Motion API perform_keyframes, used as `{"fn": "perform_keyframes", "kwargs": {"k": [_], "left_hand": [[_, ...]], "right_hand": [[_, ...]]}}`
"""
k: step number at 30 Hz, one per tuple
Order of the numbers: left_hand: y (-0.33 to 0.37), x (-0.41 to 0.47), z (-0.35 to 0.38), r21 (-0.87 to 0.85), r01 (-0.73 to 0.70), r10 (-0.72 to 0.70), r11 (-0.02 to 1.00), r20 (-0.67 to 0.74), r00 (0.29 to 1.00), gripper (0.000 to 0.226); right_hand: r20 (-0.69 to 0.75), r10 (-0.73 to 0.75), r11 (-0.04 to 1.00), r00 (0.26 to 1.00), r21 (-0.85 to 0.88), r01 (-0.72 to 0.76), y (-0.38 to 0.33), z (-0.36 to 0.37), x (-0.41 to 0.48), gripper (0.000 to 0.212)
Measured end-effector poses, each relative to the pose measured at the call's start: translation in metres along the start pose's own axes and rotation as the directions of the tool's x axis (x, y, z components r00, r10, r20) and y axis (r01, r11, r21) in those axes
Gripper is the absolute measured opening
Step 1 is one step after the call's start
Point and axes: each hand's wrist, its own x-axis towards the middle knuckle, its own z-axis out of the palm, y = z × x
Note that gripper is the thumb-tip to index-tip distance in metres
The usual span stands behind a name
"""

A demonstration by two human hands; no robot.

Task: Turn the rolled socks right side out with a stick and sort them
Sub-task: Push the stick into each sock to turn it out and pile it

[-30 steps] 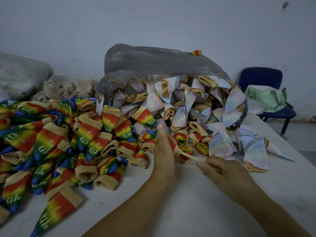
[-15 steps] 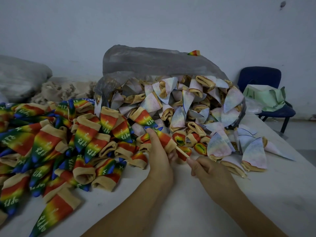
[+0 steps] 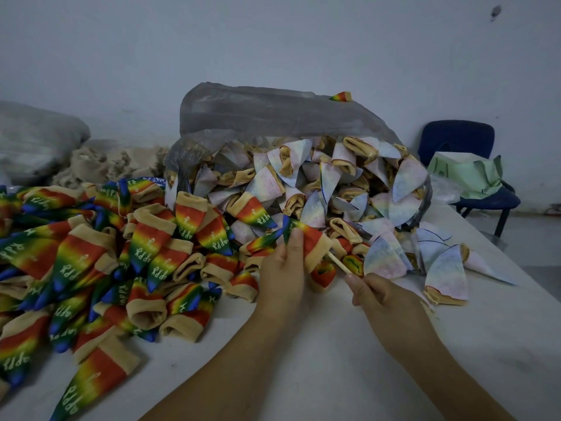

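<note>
Held sock: a rainbow sock (image 3: 308, 243) held up just above the table (image 3: 334, 360), at the seam between the 2 piles.
Sock axis: long axis slants from lower right to upper left; the blue toe points up and left, the tan cuff opens down and right.
Stick: a thin pale stick (image 3: 337, 263) lies on the same slant, its upper end inside the cuff, its lower end in the right hand.
Left hand: the left hand (image 3: 283, 268) pinches the sock's midsection, thumb laid flat on the rainbow side facing the camera, the other fingers hidden behind the fabric.
Right hand: the right hand (image 3: 378, 296) has its fingers curled, thumb and forefinger nipping the stick's lower end, just apart from the cuff.
Sock against fingers: the toe juts past the left thumb tip; the cuff hangs clear between the 2 hands.
Rainbow pile: rainbow socks (image 3: 91, 253) with tan cuffs, heaped on the left of the table.
Pale pile: pale socks (image 3: 328, 189), spilling from a grey plastic bag (image 3: 273, 117); 1 rainbow sock sits on top of the bag.
Behind: a grey sack (image 3: 36, 138) and a beige heap (image 3: 106, 161) at far left.
Right edge: a blue chair (image 3: 461, 138) with a green sheet (image 3: 467, 174) on its seat.
</note>
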Motion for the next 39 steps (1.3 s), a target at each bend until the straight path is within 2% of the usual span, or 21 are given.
{"fn": "perform_keyframes", "kwargs": {"k": [3, 6, 9, 12, 14, 17, 19, 23, 26, 29, 33, 37, 39], "left_hand": [[0.002, -0.006, 0.009, 0.081, -0.029, 0.027, 0.996, 0.024, 0.999, 0.065], [0.003, -0.006, 0.008, 0.113, 0.018, -0.026, 0.993, 0.074, 0.997, 0.060], [0.001, -0.004, 0.006, -0.112, 0.171, -0.156, 0.979, 0.134, 0.979, 0.054], [0.002, 0.003, 0.003, -0.375, 0.253, -0.213, 0.892, 0.147, 0.966, 0.031], [0.004, 0.007, 0.000, -0.490, 0.287, -0.234, 0.823, 0.168, 0.958, 0.018], [0.004, 0.009, -0.003, -0.594, 0.330, -0.239, 0.733, 0.230, 0.944, 0.023], [0.003, 0.010, -0.004, -0.628, 0.362, -0.264, 0.689, 0.247, 0.932, 0.027], [-0.001, 0.011, -0.004, -0.534, 0.347, -0.274, 0.771, 0.215, 0.938, 0.029], [-0.004, 0.011, -0.002, -0.460, 0.284, -0.224, 0.841, 0.181, 0.958, 0.033], [-0.007, 0.011, -0.003, -0.396, 0.232, -0.195, 0.889, 0.131, 0.972, 0.028], [-0.010, 0.010, -0.004, -0.172, 0.142, -0.138, 0.975, 0.035, 0.990, 0.023], [-0.009, 0.004, 0.002, -0.017, 0.023, -0.021, 1.000, 0.124, 0.992, 0.015], [-0.009, 0.004, 0.004, -0.003, 0.022, -0.021, 1.000, 0.149, 0.989, 0.015]], "right_hand": [[0.021, 0.015, 0.997, 1.000, 0.072, -0.016, -0.002, 0.007, -0.004, 0.042], [-0.004, 0.028, 1.000, 1.000, -0.005, -0.028, 0.000, 0.003, -0.002, 0.044], [-0.057, -0.023, 0.980, 0.998, -0.199, 0.011, 0.005, -0.005, 0.002, 0.055], [-0.125, -0.171, 0.951, 0.977, -0.279, 0.131, 0.004, -0.007, 0.003, 0.047], [-0.120, -0.248, 0.929, 0.961, -0.312, 0.201, 0.002, -0.006, 0.002, 0.042], [-0.052, -0.216, 0.929, 0.975, -0.319, 0.189, 0.004, -0.003, -0.001, 0.034], [-0.057, -0.175, 0.942, 0.983, -0.299, 0.151, 0.006, -0.002, -0.001, 0.031], [-0.091, -0.155, 0.954, 0.984, -0.272, 0.125, 0.006, -0.002, -0.001, 0.042], [-0.062, -0.143, 0.960, 0.988, -0.251, 0.123, 0.005, -0.001, -0.001, 0.052], [-0.046, -0.120, 0.968, 0.992, -0.229, 0.106, 0.007, -0.001, -0.001, 0.046], [-0.055, -0.120, 0.968, 0.991, -0.227, 0.104, 0.008, 0.000, 0.000, 0.040], [-0.118, -0.060, 0.977, 0.991, -0.212, 0.034, 0.009, 0.000, 0.000, 0.036], [-0.105, -0.047, 0.979, 0.993, -0.205, 0.025, 0.009, 0.001, 0.000, 0.036]]}}
